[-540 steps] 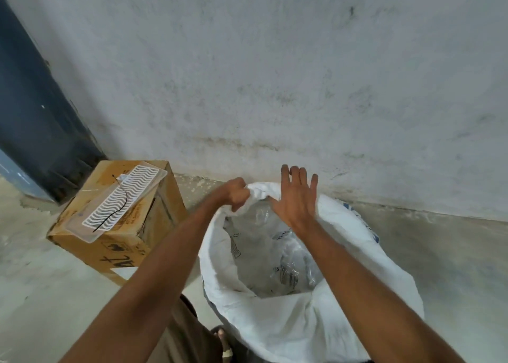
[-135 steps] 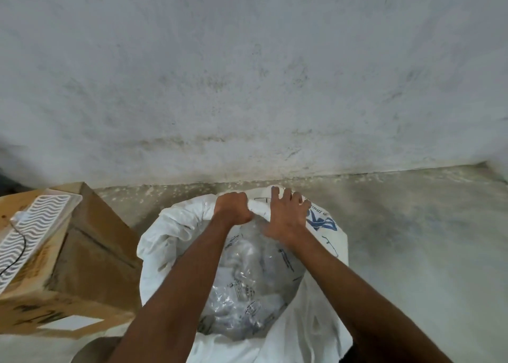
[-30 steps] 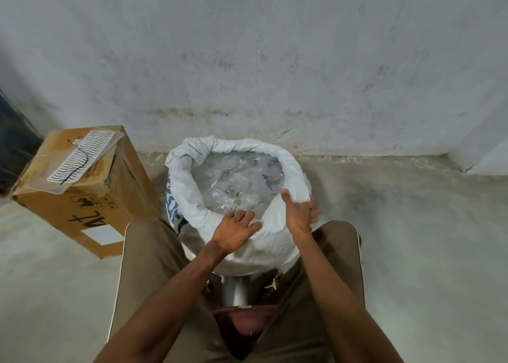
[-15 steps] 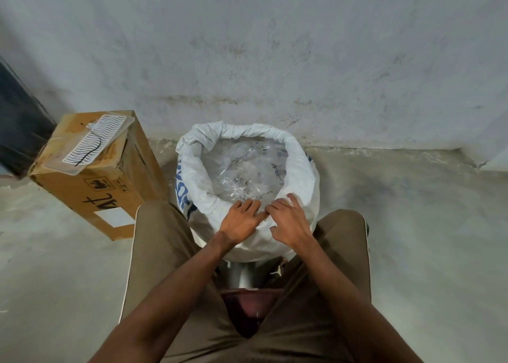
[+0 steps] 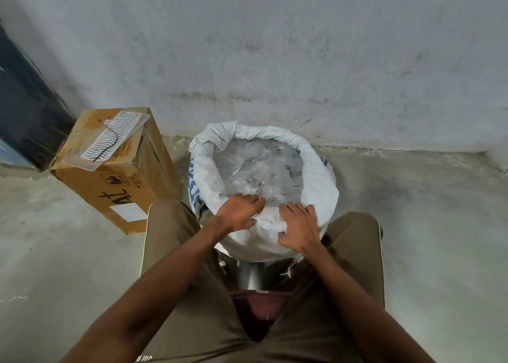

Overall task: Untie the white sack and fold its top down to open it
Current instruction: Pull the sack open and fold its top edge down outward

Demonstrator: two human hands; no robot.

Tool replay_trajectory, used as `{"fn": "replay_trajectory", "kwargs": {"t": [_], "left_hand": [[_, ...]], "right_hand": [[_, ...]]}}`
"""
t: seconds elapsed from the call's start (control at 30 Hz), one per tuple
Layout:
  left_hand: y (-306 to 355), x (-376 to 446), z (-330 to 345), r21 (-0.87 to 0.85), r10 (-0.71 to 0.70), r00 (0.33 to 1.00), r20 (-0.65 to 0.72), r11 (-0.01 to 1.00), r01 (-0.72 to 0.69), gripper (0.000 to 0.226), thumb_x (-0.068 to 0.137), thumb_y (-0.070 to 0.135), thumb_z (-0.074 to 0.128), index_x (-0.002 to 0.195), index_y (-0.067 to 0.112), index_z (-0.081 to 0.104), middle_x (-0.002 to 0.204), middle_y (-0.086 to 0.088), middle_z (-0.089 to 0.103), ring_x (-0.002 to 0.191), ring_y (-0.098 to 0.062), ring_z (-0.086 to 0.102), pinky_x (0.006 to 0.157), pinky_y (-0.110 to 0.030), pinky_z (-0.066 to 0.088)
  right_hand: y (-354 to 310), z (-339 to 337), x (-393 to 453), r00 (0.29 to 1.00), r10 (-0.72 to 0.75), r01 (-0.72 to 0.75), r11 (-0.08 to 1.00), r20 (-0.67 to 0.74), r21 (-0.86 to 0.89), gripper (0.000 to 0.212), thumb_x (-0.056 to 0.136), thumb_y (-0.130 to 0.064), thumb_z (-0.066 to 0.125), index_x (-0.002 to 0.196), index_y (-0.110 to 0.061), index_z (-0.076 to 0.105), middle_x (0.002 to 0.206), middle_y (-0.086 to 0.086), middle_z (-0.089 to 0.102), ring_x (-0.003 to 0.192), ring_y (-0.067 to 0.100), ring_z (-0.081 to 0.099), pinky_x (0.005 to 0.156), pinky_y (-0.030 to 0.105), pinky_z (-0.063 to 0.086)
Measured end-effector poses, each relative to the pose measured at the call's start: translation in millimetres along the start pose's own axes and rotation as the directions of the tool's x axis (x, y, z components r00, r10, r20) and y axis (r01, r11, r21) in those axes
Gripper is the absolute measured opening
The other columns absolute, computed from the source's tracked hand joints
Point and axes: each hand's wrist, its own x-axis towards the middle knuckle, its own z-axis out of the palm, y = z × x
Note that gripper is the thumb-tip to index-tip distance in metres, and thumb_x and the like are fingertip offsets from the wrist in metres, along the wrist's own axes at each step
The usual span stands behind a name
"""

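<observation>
We see the white sack (image 5: 320,181) standing on the floor (image 5: 412,211) between the seated person's knees, just short of the wall, its mouth open and its top rolled down into a thick, rumpled collar with blue print showing at 9 and 3 o'clock. Inside it lies a heap of crinkled clear plastic packets (image 5: 261,167) with small black print. Both hands work the near rim at 6 o'clock: the left hand (image 5: 239,211) reaches over the collar with its fingers curled down around the rolled edge, knuckles up, while the right hand (image 5: 299,228) lies on the outside of the roll, fingers bent and spread, pressing into the woven fabric; we cannot tell whether it truly grips a fold. The two forearms come up from 7 and 5 o'clock over brown trousers (image 5: 192,294). At 9 o'clock from the sack, just beside it, stands a taped cardboard box (image 5: 129,186) with a clear, wave-printed packet (image 5: 110,140) lying on its top. Bare, mottled concrete floor spreads wide toward 3 o'clock, and the stained plaster wall (image 5: 275,46) closes off 12 o'clock.
</observation>
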Motion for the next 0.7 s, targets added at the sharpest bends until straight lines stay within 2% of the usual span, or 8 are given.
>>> {"fn": "replay_trajectory", "kwargs": {"t": [0.1, 0.2, 0.33, 0.4, 0.47, 0.53, 0.6, 0.7], "left_hand": [[1, 1, 11, 0.079, 0.093, 0.995, -0.039, 0.993, -0.09, 0.035, 0.055, 0.017, 0.081, 0.082, 0.017, 0.059, 0.082, -0.002, 0.062, 0.071, -0.025, 0.064, 0.057, -0.032, 0.044], [6, 0, 25, 0.181, 0.194, 0.962, -0.192, 0.97, -0.159, 0.024, 0.057, 0.009, 0.079, 0.071, 0.018, 0.061, 0.076, 0.001, 0.059, 0.066, -0.02, 0.059, 0.055, -0.031, 0.043], [4, -1, 48, 0.225, 0.364, 0.848, -0.384, 0.928, -0.297, 0.021, 0.071, 0.006, 0.077, 0.072, 0.019, 0.062, 0.077, 0.003, 0.055, 0.068, -0.017, 0.053, 0.061, -0.031, 0.039], [2, -5, 50, 0.183, 0.39, 0.851, -0.352, 0.92, -0.346, 0.021, 0.071, 0.008, 0.076, 0.076, 0.021, 0.061, 0.079, 0.003, 0.054, 0.071, -0.018, 0.053, 0.063, -0.031, 0.039], [1, -11, 41, -0.032, 0.306, 0.919, -0.249, 0.946, -0.324, 0.026, 0.063, 0.016, 0.073, 0.085, 0.023, 0.06, 0.083, 0.004, 0.053, 0.075, -0.019, 0.054, 0.066, -0.031, 0.043], [-3, -15, 31, -0.326, 0.121, 0.985, -0.12, 0.933, -0.155, 0.055, 0.06, 0.025, 0.071, 0.113, 0.026, 0.057, 0.089, 0.006, 0.055, 0.082, -0.016, 0.055, 0.071, -0.031, 0.047], [-11, -14, 24, -0.49, -0.011, 1.0, -0.002, 0.872, 0.008, 0.081, 0.063, 0.022, 0.07, 0.138, 0.026, 0.041, 0.098, 0.004, 0.058, 0.091, -0.014, 0.053, 0.078, -0.028, 0.046], [-21, -3, 16, -0.352, -0.016, 0.996, 0.087, 0.935, 0.045, 0.077, 0.069, 0.012, 0.068, 0.141, 0.018, 0.044, 0.116, -0.01, 0.055, 0.109, -0.026, 0.052, 0.084, -0.034, 0.045]], "right_hand": [[-9, -10, 2, 0.993, -0.029, 0.03, 1.0, 0.113, -0.006, 0.073, 0.059, -0.064, 0.064, 0.122, -0.031, 0.046, 0.119, -0.006, 0.045, 0.106, 0.021, 0.042, 0.088, 0.044, 0.034], [-10, -13, 14, 0.975, 0.023, -0.005, 0.997, 0.221, -0.081, 0.092, 0.067, -0.054, 0.073, 0.145, -0.025, 0.036, 0.138, 0.003, 0.042, 0.129, 0.028, 0.036, 0.104, 0.05, 0.028], [-8, -15, 37, 0.944, 0.001, 0.041, 0.992, 0.329, -0.121, 0.064, 0.062, -0.054, 0.078, 0.117, -0.027, 0.06, 0.113, -0.005, 0.063, 0.116, 0.021, 0.053, 0.102, 0.048, 0.024], [-9, -14, 40, 0.948, -0.043, 0.1, 0.981, 0.314, -0.165, 0.041, 0.062, -0.051, 0.077, 0.094, -0.029, 0.063, 0.091, -0.008, 0.066, 0.099, 0.02, 0.062, 0.098, 0.043, 0.025], [-9, -8, 38, 0.951, -0.076, 0.141, 0.97, 0.301, -0.199, 0.028, 0.066, -0.043, 0.075, 0.086, -0.028, 0.062, 0.085, -0.007, 0.068, 0.092, 0.021, 0.065, 0.094, 0.038, 0.029], [-7, 2, 36, 0.952, -0.104, 0.171, 0.961, 0.286, -0.219, 0.028, 0.071, -0.04, 0.074, 0.095, -0.028, 0.066, 0.09, -0.004, 0.072, 0.094, 0.022, 0.067, 0.093, 0.036, 0.034], [-3, 9, 34, 0.953, -0.105, 0.173, 0.959, 0.283, -0.224, 0.034, 0.074, -0.038, 0.074, 0.105, -0.028, 0.068, 0.093, -0.002, 0.074, 0.092, 0.023, 0.069, 0.093, 0.036, 0.037], [-3, 14, 36, 0.96, -0.08, 0.148, 0.958, 0.27, -0.244, 0.031, 0.066, -0.024, 0.075, 0.096, -0.027, 0.07, 0.083, -0.001, 0.075, 0.077, 0.023, 0.07, 0.084, 0.035, 0.04]]}}
